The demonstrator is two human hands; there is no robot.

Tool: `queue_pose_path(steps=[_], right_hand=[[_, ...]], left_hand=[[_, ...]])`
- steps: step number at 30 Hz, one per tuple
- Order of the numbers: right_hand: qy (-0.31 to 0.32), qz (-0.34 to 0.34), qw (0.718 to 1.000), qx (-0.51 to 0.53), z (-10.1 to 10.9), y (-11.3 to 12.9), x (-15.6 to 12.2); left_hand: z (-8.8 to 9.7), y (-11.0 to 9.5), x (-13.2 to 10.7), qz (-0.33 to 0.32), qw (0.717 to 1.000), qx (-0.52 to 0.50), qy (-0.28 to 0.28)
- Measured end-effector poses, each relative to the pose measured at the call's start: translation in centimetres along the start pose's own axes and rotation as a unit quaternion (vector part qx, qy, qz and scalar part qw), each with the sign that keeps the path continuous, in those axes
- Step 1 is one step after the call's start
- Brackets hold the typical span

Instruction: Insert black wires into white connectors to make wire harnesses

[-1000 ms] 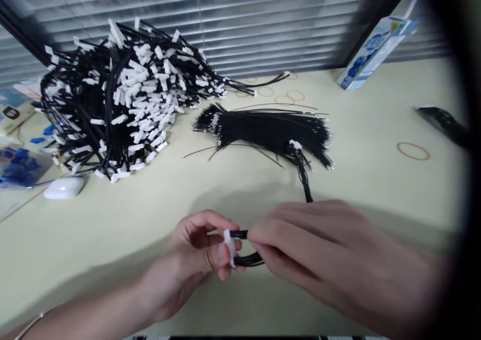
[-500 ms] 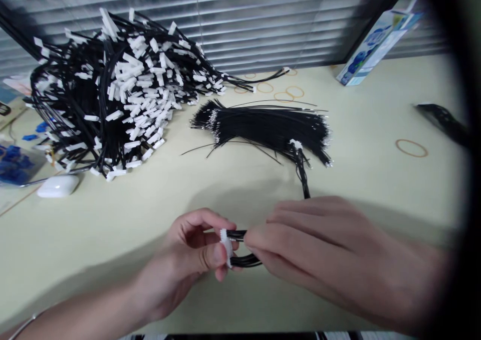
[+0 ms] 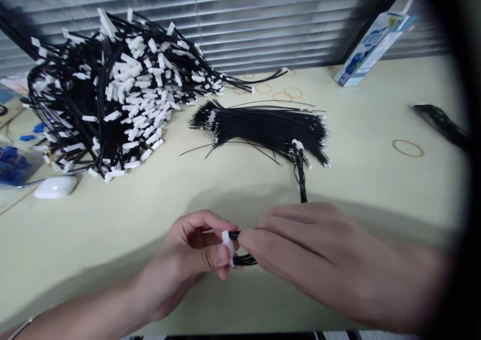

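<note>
Through the head camera I see the left hand (image 3: 188,260) closed in a pinch, thumb and fingers gripping a white connector (image 3: 227,247), a narrow block of what looks like moulded plastic with a toothed upper end. The connector stands nearly upright at the lower centre of my view, above a smooth, pale, matt table (image 3: 112,219). Two groups of smooth black wires (image 3: 244,260) leave its right side, one near the top and one, gently bowed, near the bottom.

The right hand (image 3: 323,260) arches over these wires with its fingers bent together, its foremost fingertip just beside the connector. Its thumb and grip are hidden from me, so I cannot tell what it holds. Beyond its upper edge a twisted black strand (image 3: 301,179) runs to a white end piece (image 3: 296,144), which lies at the near edge of a sheaf of straight, thin wires (image 3: 266,127) with bright metallic tips.

At left rises a tangled heap of finished-looking cables (image 3: 146,94), glossy black loops studded with white rectangular blocks. Nearer me sits a rounded, glossy white case (image 3: 55,186). Far right, I note a slender printed carton (image 3: 366,51).
</note>
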State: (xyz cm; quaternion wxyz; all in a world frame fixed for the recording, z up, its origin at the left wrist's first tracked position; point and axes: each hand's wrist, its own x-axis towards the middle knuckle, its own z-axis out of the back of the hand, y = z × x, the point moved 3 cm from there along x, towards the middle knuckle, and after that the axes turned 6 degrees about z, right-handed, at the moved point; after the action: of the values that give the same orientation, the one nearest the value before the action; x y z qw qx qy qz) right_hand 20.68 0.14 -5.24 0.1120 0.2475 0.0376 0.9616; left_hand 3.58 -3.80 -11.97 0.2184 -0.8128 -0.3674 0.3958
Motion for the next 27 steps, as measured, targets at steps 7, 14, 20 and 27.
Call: queue_pose_path(steps=[7, 14, 20, 27], right_hand=[[0.026, -0.023, 0.998, 0.05, -1.4, -0.8, 0.5], [0.102, -0.214, 0.962, 0.135, -2.7, -6.5, 1.7], [0.081, -0.1, 0.992, 0.019, -6.5, -12.6, 4.4], [0.088, 0.02, 0.995, 0.044, -9.4, -14.7, 7.6]], left_hand=[[0.1, 0.3, 0.3, -0.002, 0.998, 0.052, -0.041], [-0.2, 0.8, 0.5, 0.032, 0.992, 0.108, -0.057], [-0.2, 0.6, 0.4, 0.036, 0.99, 0.119, -0.066], [-0.8, 0.0, 0.2, 0.044, 0.993, 0.092, -0.067]])
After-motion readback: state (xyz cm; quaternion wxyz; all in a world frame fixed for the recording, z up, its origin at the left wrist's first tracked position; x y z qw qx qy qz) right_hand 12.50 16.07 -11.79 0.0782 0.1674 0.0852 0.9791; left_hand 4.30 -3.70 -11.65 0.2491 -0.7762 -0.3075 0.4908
